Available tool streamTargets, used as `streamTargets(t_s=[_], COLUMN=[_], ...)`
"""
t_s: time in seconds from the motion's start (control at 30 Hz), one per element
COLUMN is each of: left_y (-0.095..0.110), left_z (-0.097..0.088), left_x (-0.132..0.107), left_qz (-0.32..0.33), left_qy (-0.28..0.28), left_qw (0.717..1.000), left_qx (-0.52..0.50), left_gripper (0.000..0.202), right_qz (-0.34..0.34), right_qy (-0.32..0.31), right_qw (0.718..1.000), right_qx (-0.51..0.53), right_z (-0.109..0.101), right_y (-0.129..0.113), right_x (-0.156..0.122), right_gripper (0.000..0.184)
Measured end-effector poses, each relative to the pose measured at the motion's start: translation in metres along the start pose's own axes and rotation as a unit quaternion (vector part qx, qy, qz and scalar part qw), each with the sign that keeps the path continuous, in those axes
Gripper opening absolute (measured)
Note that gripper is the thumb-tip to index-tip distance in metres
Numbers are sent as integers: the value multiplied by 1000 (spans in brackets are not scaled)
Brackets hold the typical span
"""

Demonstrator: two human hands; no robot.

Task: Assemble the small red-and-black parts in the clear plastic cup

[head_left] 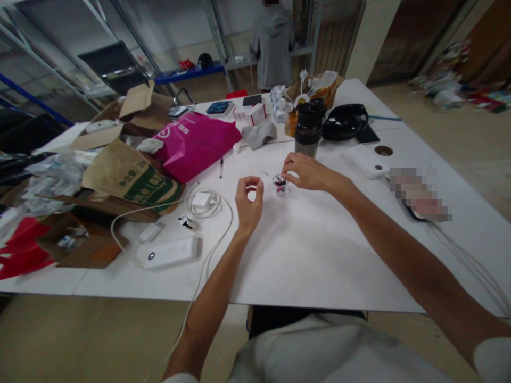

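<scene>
A small clear cup (281, 190) with dark and red pieces inside stands on the white table (319, 255). My right hand (306, 172) reaches in from the right, its fingertips pinched together at the cup's rim. Whatever lies between those fingertips is too small to make out. To the left of the cup, apart from it, my left hand (249, 205) is held with its fingers loosely curved toward the thumb. Bare table shows through the curve, and nothing is visible in this hand. A thin small piece (264, 173) lies behind the cup.
Behind my right hand stands a dark-lidded bottle (309, 127). To the left are a pink bag (195, 141), a coiled white cable (205, 208), a white power bank (171, 252) and cardboard boxes (90, 244). A phone (417, 197) lies right; a person (273, 45) stands behind the table.
</scene>
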State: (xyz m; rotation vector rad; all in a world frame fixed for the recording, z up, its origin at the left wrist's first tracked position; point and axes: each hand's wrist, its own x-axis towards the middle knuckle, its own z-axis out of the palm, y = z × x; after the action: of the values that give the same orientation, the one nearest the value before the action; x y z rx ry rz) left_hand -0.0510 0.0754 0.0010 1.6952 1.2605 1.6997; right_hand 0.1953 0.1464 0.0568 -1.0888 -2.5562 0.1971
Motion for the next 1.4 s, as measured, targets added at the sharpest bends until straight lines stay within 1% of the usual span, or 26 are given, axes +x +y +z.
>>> streamTargets(t_s=[0.2,0.33,0.4,0.5,0.6,0.7,0.83,0.93,1.03,1.13,1.27,1.4], left_y=[2,3,4,5,6,7,7,6,7,7,8,8], left_z=[1,1,0,0,0,0,1,1,0,0,1,1], left_x=[0,0,1,1,1,1,1,1,1,0,0,-1], left_qz=[1,-2,0,3,0,3,7,7,10,12,13,24], left_qy=[0,0,-2,-5,-7,-6,-6,-8,-11,-15,-23,-26], left_qw=[1000,1000,1000,1000,1000,1000,1000,1000,1000,1000,1000,999], left_qx=[4,2,-2,-10,-8,-12,-15,-8,-9,-10,-3,-10], left_gripper=[27,28,28,28,30,30,29,29,29,29,29,27], right_qz=[0,-3,-17,-36,-28,-14,8,14,14,28,40,41], right_qy=[-20,-33,-35,-38,-40,-34,-9,10,25,35,10,-4], right_qw=[1000,999,997,995,994,993,990,988,990,995,999,999], right_qx=[-5,35,64,90,99,112,141,154,136,88,30,18], right_z=[-1,2,4,5,7,12,19,20,17,11,5,1], right_y=[-4,-2,0,3,5,5,5,6,9,9,3,-6], right_x=[0,1,1,0,1,4,8,9,8,5,2,2], right_gripper=[43,48,44,33,24,22,21,20,24,33,47,58])
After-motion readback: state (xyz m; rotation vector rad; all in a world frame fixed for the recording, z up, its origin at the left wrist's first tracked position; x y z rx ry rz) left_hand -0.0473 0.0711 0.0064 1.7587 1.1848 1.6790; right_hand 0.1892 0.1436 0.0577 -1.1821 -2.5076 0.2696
